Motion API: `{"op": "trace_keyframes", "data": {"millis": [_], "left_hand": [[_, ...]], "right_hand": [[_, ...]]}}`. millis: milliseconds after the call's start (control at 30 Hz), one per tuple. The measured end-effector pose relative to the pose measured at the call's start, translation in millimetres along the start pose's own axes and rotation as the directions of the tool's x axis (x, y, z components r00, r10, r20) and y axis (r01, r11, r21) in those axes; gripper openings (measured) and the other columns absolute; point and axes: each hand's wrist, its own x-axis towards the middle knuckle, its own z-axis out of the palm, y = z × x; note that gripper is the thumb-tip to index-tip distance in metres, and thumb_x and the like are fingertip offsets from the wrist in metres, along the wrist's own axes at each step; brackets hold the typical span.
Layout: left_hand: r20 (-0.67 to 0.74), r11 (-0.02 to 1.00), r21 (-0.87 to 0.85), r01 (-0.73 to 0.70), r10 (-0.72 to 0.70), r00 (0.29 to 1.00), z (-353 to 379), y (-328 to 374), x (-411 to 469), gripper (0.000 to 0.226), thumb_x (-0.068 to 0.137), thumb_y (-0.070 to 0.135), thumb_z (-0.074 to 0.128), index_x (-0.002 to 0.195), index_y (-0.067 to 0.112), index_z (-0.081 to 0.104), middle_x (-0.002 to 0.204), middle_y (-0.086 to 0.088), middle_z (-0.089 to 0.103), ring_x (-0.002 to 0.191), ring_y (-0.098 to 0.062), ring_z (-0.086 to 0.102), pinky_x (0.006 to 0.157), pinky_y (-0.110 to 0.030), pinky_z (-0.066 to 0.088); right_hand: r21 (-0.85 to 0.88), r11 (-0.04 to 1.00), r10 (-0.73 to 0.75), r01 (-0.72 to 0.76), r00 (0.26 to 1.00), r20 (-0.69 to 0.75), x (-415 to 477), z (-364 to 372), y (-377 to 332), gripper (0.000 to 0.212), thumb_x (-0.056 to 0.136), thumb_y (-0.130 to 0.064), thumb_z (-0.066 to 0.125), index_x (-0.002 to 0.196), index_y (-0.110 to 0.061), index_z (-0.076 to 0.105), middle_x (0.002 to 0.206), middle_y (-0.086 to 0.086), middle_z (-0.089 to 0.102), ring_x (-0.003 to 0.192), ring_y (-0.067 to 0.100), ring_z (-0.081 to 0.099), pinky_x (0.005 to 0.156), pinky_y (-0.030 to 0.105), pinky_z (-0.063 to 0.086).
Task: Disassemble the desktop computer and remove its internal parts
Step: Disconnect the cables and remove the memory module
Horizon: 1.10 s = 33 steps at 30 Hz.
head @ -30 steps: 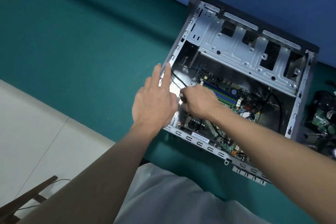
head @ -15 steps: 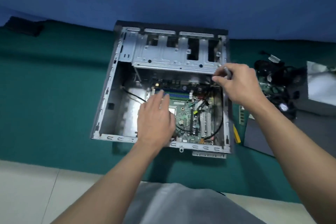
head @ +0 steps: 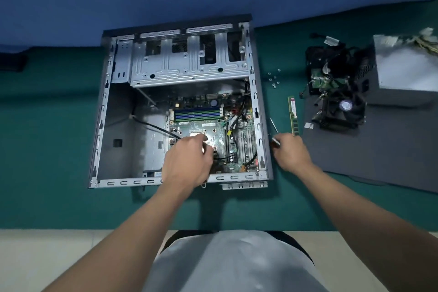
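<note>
The open grey computer case [head: 102, 111] lies on its side on a green mat. A green motherboard [head: 213, 125] with blue memory slots and black cables sits in its right half. My left hand [head: 187, 161] is inside the case, over the lower left part of the board, with its fingers bent down by the processor socket. What its fingertips touch is hidden. My right hand [head: 290, 152] is outside the case's right wall and grips the dark handle of a screwdriver [head: 273, 125], whose thin shaft points up and left.
A memory stick [head: 293, 114] and several loose screws [head: 273, 79] lie right of the case. Farther right, a dark side panel [head: 379, 149] carries a cooler fan and cable pile [head: 341, 106], next to a grey power supply [head: 407, 71]. The drive cage [head: 187, 64] spans the case's top.
My right hand has come down from the case's upper right corner to outside its right wall with the screwdriver. My left hand stayed on the board and bent its fingers. The view widened.
</note>
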Motion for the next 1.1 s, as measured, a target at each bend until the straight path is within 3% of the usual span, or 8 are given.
{"op": "trace_keyframes", "data": {"millis": [267,367,533,633,733,833,967,1100], "left_hand": [[0.095,0.999,-0.001,0.036,-0.036,0.995,0.1,-1.6,1.2,0.027,0.092,0.032,0.045,0.107,0.021,0.064,0.089,-0.007,0.068,0.071,-0.028,0.051,0.061,-0.033,0.038],[0.245,1.000,0.011,-0.025,0.022,0.969,-0.5,-2.7,6.6,0.034,0.095,0.038,0.047,0.124,0.026,0.059,0.110,-0.005,0.070,0.095,-0.030,0.062,0.080,-0.039,0.050],[0.442,0.967,-0.130,-0.218,0.253,0.861,0.4,9.1,27.7,0.040,0.093,0.037,0.062,0.131,0.025,0.056,0.109,0.001,0.070,0.089,-0.017,0.061,0.078,-0.031,0.042],[0.470,0.932,-0.162,-0.323,0.361,0.805,12.3,28.4,41.0,0.042,0.087,0.040,0.068,0.124,0.024,0.060,0.103,0.001,0.069,0.087,-0.014,0.057,0.079,-0.031,0.045],[0.501,0.912,-0.166,-0.374,0.405,0.765,29.4,43.1,49.3,0.046,0.082,0.045,0.070,0.123,0.026,0.060,0.101,0.001,0.067,0.090,-0.015,0.058,0.076,-0.031,0.043],[0.512,0.901,-0.173,-0.399,0.428,0.745,43.3,47.9,55.0,0.042,0.083,0.043,0.070,0.119,0.024,0.061,0.096,0.003,0.065,0.089,-0.014,0.059,0.083,-0.033,0.050],[0.489,0.883,-0.206,-0.421,0.466,0.738,50.1,47.8,55.5,0.026,0.089,0.040,0.065,0.104,0.019,0.064,0.075,0.009,0.054,0.068,-0.007,0.053,0.075,-0.031,0.050],[0.384,0.888,-0.254,-0.382,0.455,0.803,32.1,31.1,61.2,0.016,0.095,0.030,0.060,0.098,0.015,0.065,0.071,0.006,0.058,0.060,-0.003,0.054,0.064,-0.028,0.053]], "right_hand": [[-0.196,0.979,-0.083,0.057,0.989,-0.126,8.8,18.9,-3.4,0.039,0.087,0.012,0.041,0.062,-0.017,0.033,0.091,0.015,0.058,0.076,0.031,0.057,0.065,0.044,0.049],[-0.188,0.980,-0.082,0.063,0.992,-0.093,9.1,11.3,-5.7,0.031,0.084,0.015,0.044,0.069,-0.012,0.041,0.093,0.012,0.057,0.081,0.032,0.057,0.070,0.045,0.051],[0.177,0.984,0.009,0.012,0.993,-0.118,5.6,-22.9,-17.7,0.029,0.097,-0.023,0.050,0.071,-0.010,0.055,0.065,0.007,0.057,0.058,0.020,0.051,0.049,0.025,0.035],[0.299,0.953,-0.001,0.057,0.983,-0.185,0.6,-51.7,-31.8,0.044,0.098,-0.036,0.048,0.084,0.003,0.062,0.075,0.021,0.062,0.063,0.021,0.048,0.056,0.029,0.032],[0.433,0.879,-0.109,0.200,0.968,-0.227,-11.1,-84.9,-54.2,0.032,0.095,-0.037,0.056,0.088,-0.011,0.073,0.084,0.018,0.064,0.069,0.015,0.050,0.063,0.025,0.039],[0.277,0.885,-0.317,0.375,0.920,-0.231,-23.9,-111.6,-80.9,0.027,0.093,-0.037,0.057,0.089,-0.017,0.075,0.079,-0.008,0.054,0.075,0.003,0.045,0.069,0.017,0.034],[0.220,0.885,-0.394,0.411,0.911,-0.120,-31.7,-126.3,-103.3,0.033,0.091,-0.036,0.062,0.076,-0.008,0.070,0.045,-0.009,0.039,0.043,0.005,0.033,0.045,0.013,0.026],[0.041,0.896,-0.443,0.441,0.896,0.031,-32.5,-122.2,-113.9,0.020,0.085,-0.030,0.069,0.067,-0.021,0.070,0.047,-0.013,0.054,0.045,0.004,0.045,0.046,0.012,0.031]]}}
